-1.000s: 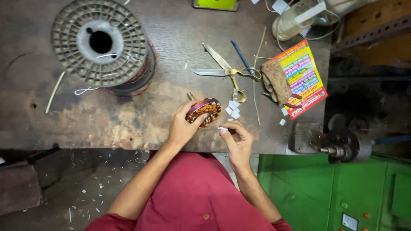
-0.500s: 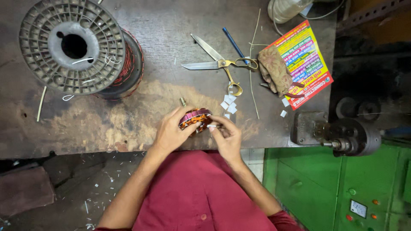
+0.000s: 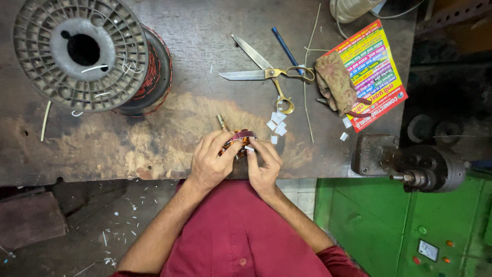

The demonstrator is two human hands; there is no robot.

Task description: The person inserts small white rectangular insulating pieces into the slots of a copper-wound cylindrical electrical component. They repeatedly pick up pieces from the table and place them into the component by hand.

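At the near edge of the worn wooden workbench (image 3: 154, 149), just right of its middle, the person is holding a small wound coil assembly (image 3: 237, 141) with copper-coloured windings and a reddish band. The left hand (image 3: 210, 161) is cupping it, fingers curled and clamped round its left side; the right hand (image 3: 264, 164) is pinching a small white paper slip (image 3: 249, 149) against its right side, fingertips pressed together. In my judgement the piece is compact, rigid at the core and fairly heavy for its bulk, while the fine windings are scratching and kinking easily; it is best gripped by the outer body, not the wire. The slips look light, thin and easily blown about. Count: one coil assembly in hand; one large grey wire spool (image 3: 82, 54) sitting at the far left corner; one pair of brass-handled scissors (image 3: 266, 74) lying open toward the far edge; one blue pen (image 3: 284, 46) beside them; one patterned cloth pouch (image 3: 335, 82) resting on one colourful printed leaflet (image 3: 376, 77) at the right edge; roughly six loose white slips (image 3: 277, 120) lying just beyond the hands, with two more nearer the leaflet. One dark metal machine (image 3: 410, 164) is standing off the bench's right end.
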